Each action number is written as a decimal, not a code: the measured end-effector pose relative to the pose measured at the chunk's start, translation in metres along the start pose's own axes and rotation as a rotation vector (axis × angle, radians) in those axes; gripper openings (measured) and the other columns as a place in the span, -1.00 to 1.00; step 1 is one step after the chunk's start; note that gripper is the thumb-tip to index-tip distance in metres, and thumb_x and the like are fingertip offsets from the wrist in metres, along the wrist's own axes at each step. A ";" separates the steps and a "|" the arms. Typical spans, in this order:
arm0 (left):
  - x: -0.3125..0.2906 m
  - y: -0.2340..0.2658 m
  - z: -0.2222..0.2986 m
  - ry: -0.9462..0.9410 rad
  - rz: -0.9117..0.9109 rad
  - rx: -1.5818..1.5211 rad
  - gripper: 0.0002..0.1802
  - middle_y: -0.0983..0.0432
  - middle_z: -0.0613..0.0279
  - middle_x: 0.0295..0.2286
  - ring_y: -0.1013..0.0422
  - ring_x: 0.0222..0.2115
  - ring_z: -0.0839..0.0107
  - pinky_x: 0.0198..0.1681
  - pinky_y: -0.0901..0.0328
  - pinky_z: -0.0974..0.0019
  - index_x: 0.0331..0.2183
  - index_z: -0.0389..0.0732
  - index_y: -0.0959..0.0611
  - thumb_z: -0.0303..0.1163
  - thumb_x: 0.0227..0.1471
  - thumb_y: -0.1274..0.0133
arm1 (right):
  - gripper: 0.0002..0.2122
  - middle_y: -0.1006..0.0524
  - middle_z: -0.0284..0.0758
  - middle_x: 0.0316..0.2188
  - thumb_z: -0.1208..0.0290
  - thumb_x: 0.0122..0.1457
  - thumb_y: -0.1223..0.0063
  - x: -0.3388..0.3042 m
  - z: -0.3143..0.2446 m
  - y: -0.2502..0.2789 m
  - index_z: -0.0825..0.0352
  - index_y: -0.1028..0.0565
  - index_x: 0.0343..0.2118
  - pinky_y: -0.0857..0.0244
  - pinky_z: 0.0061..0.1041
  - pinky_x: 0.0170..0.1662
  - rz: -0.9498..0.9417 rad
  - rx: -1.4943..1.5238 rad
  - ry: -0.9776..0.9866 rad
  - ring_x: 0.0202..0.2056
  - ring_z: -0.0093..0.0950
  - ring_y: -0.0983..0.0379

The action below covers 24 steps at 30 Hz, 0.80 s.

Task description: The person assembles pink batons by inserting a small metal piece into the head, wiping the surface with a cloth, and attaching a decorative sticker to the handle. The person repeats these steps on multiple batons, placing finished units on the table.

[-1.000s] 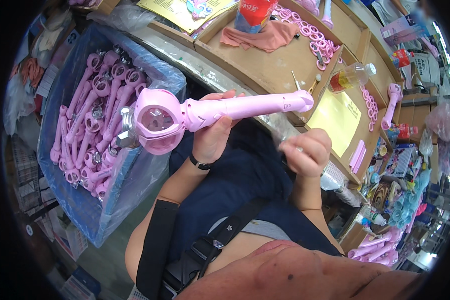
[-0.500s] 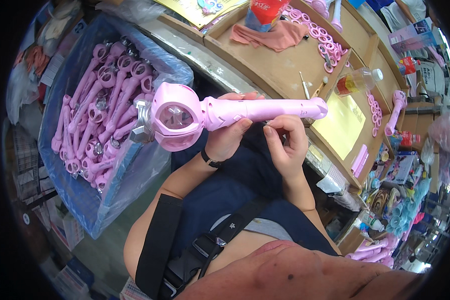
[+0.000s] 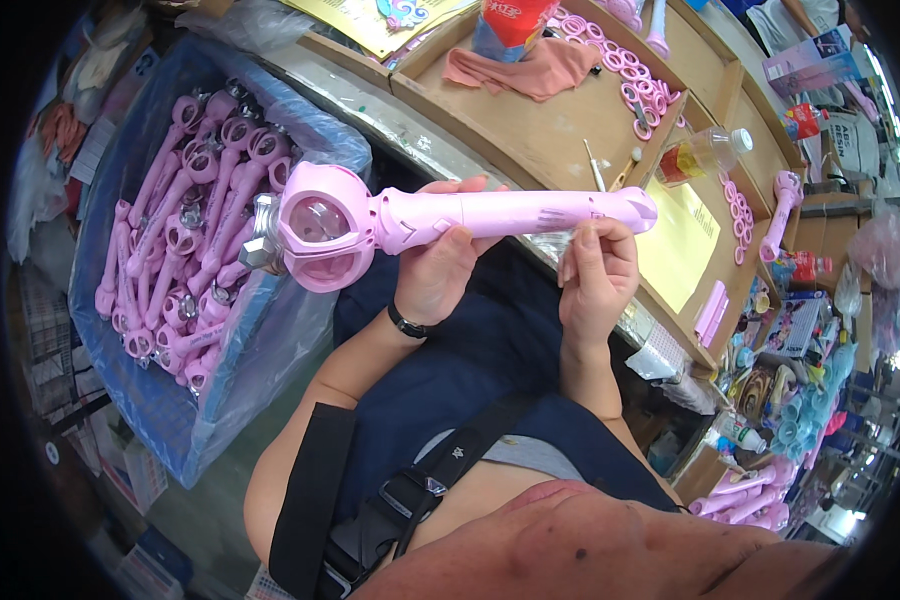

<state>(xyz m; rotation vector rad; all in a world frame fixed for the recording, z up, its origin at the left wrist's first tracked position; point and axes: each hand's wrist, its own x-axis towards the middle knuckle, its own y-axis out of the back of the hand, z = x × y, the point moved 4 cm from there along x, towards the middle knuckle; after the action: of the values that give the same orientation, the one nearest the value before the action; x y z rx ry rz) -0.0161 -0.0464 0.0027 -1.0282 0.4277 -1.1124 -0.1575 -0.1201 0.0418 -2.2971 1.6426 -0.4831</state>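
A pink toy wand (image 3: 490, 213) lies level in front of me, its round head with clear windows to the left and a silver faceted tip at the far left end. My left hand (image 3: 440, 265) is closed round the handle below the head, thumb on the near side and fingers behind. Near the handle's right end, my right hand (image 3: 600, 270) is closed with bent fingers, thumb and forefinger pinching at its lower edge. Whether anything small sits between those fingertips is hidden.
To my left, a blue crate (image 3: 185, 440) lined with clear plastic holds many similar pink wands. The bench carries a shallow cardboard tray (image 3: 530, 125) with pink rings, an orange cloth (image 3: 525, 70), a bottle (image 3: 705, 157) and a yellow sheet (image 3: 675, 250). Another wand (image 3: 782, 215) lies at right.
The wand has shifted a little left and turned about its length, showing dark marks on the handle. My right hand has moved right and up to the handle's end.
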 end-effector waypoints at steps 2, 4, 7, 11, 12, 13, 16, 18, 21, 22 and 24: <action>0.000 -0.001 0.000 0.010 0.006 0.008 -0.55 -0.25 0.20 0.07 -0.10 0.14 0.06 0.17 -0.07 -0.11 0.03 -0.09 -0.28 -0.36 0.12 0.01 | -0.90 -0.43 -0.40 -0.52 0.52 0.17 -0.03 0.000 0.002 -0.001 0.38 -0.37 -0.30 -0.11 -0.79 -0.58 0.001 -0.052 0.005 -0.60 -0.73 -0.25; 0.000 -0.002 0.000 0.019 0.011 -0.011 -0.56 -0.25 0.18 0.06 -0.12 0.14 0.07 0.17 -0.08 -0.09 0.03 -0.09 -0.28 -0.42 0.12 0.03 | -0.88 -0.43 -0.40 -0.51 0.51 0.16 -0.04 0.000 0.003 -0.002 0.39 -0.37 -0.30 -0.12 -0.79 -0.58 -0.004 -0.101 0.038 -0.59 -0.74 -0.26; -0.001 -0.002 0.001 0.033 0.027 -0.062 -0.56 -0.26 0.14 0.05 -0.14 0.12 0.08 0.16 -0.10 -0.06 0.03 -0.10 -0.28 -0.54 0.11 0.06 | -0.87 -0.44 -0.41 -0.50 0.51 0.16 -0.05 0.000 0.005 0.000 0.39 -0.38 -0.29 -0.12 -0.80 -0.57 0.019 -0.108 0.037 -0.59 -0.76 -0.25; -0.001 -0.002 0.002 0.052 0.052 -0.071 -0.57 -0.26 0.13 0.05 -0.15 0.12 0.09 0.16 -0.11 -0.05 0.02 -0.11 -0.28 -0.52 0.11 0.06 | -0.88 -0.43 -0.43 -0.50 0.51 0.16 -0.05 0.000 0.005 0.000 0.39 -0.38 -0.29 -0.10 -0.81 -0.57 0.008 -0.170 0.056 -0.58 -0.77 -0.24; -0.001 -0.002 0.002 0.056 0.055 -0.076 -0.57 -0.26 0.13 0.05 -0.15 0.12 0.09 0.16 -0.11 -0.04 0.02 -0.11 -0.28 -0.52 0.11 0.06 | -0.88 -0.43 -0.43 -0.50 0.51 0.16 -0.05 0.000 0.005 0.000 0.39 -0.38 -0.29 -0.10 -0.81 -0.57 0.007 -0.174 0.057 -0.58 -0.78 -0.23; -0.001 -0.002 0.002 0.059 0.060 -0.071 -0.57 -0.26 0.13 0.05 -0.16 0.12 0.10 0.16 -0.12 -0.04 0.02 -0.11 -0.28 -0.52 0.11 0.06 | -0.88 -0.43 -0.44 -0.50 0.51 0.16 -0.05 -0.001 0.005 0.000 0.39 -0.38 -0.29 -0.10 -0.81 -0.57 0.007 -0.178 0.058 -0.58 -0.78 -0.23; -0.001 -0.002 0.002 0.061 0.069 -0.035 -0.57 -0.26 0.13 0.05 -0.15 0.12 0.09 0.16 -0.11 -0.06 0.03 -0.11 -0.28 -0.46 0.12 0.04 | -0.88 -0.42 -0.45 -0.51 0.52 0.16 -0.05 -0.001 0.006 -0.001 0.38 -0.38 -0.29 -0.08 -0.82 -0.56 0.014 -0.184 0.043 -0.58 -0.79 -0.23; -0.002 -0.001 0.002 0.055 0.072 0.035 -0.55 -0.25 0.15 0.05 -0.14 0.13 0.07 0.15 -0.11 -0.09 0.03 -0.12 -0.27 -0.34 0.13 0.02 | -0.89 -0.42 -0.47 -0.51 0.52 0.16 -0.05 -0.001 0.006 -0.002 0.37 -0.38 -0.30 -0.06 -0.83 -0.56 0.006 -0.184 0.047 -0.57 -0.80 -0.22; -0.003 0.000 0.002 0.059 0.080 0.032 -0.55 -0.25 0.14 0.05 -0.14 0.12 0.06 0.15 -0.11 -0.09 0.04 -0.13 -0.27 -0.34 0.13 0.02 | -0.89 -0.42 -0.48 -0.51 0.52 0.16 -0.05 -0.002 0.007 -0.003 0.37 -0.38 -0.30 -0.05 -0.84 -0.55 0.014 -0.184 0.047 -0.57 -0.81 -0.22; -0.003 -0.001 0.002 0.054 0.075 0.030 -0.55 -0.25 0.14 0.05 -0.14 0.12 0.05 0.14 -0.12 -0.09 0.04 -0.13 -0.27 -0.34 0.13 0.02 | -0.89 -0.42 -0.48 -0.51 0.52 0.16 -0.05 -0.002 0.007 -0.003 0.36 -0.38 -0.30 -0.04 -0.84 -0.55 0.020 -0.185 0.047 -0.56 -0.81 -0.22; -0.003 -0.001 0.002 0.053 0.072 0.037 -0.55 -0.25 0.14 0.05 -0.14 0.12 0.05 0.14 -0.12 -0.09 0.04 -0.13 -0.27 -0.34 0.13 0.03 | -0.89 -0.42 -0.48 -0.51 0.52 0.16 -0.05 -0.002 0.007 -0.003 0.36 -0.38 -0.30 -0.05 -0.83 -0.54 0.020 -0.190 0.047 -0.56 -0.81 -0.22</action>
<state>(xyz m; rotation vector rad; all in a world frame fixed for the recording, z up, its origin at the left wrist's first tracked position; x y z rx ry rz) -0.0160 -0.0431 0.0037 -0.9456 0.4816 -1.0809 -0.1522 -0.1174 0.0362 -2.4170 1.8032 -0.3947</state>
